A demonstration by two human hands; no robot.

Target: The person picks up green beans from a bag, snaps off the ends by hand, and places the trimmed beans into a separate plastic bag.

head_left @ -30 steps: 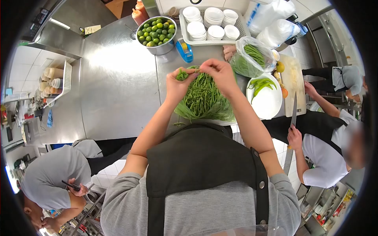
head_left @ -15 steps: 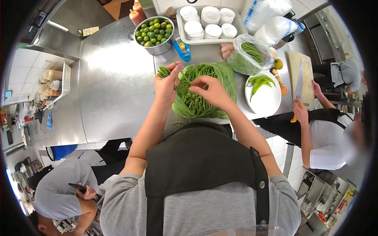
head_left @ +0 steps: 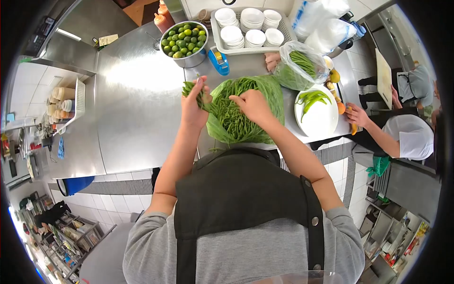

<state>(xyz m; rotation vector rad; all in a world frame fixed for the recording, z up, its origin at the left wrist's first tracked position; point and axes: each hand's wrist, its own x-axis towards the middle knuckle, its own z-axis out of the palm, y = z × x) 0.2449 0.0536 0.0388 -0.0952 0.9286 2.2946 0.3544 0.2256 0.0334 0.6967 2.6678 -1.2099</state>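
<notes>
A green plastic bag [head_left: 273,106], open and heaped with thin green pods [head_left: 231,113], lies before me on the steel counter. My left hand [head_left: 194,105] is closed around a small bunch of the same pods at the bag's left edge; their tips stick out left of the fingers. Over the heap, my right hand [head_left: 254,104] has curled fingers with the thumb pointing left. Whatever it may pinch is hidden. To the right, a white plate [head_left: 318,124] carries several long green chilies [head_left: 312,100]. Behind it, a clear bag [head_left: 314,59] holds long green pods.
A metal pot of green limes [head_left: 184,42] and a blue tape dispenser [head_left: 219,61] stand at the back, beside a basket [head_left: 288,35] of stacked white cups. At right, a co-worker's hand [head_left: 357,116] is by an orange-handled knife, with a cutting board [head_left: 384,78] held upright beyond.
My left hand has moved slightly left and down with its bunch; my right hand has shifted right. The co-worker at right has lifted the cutting board off the counter. The person at lower left has gone.
</notes>
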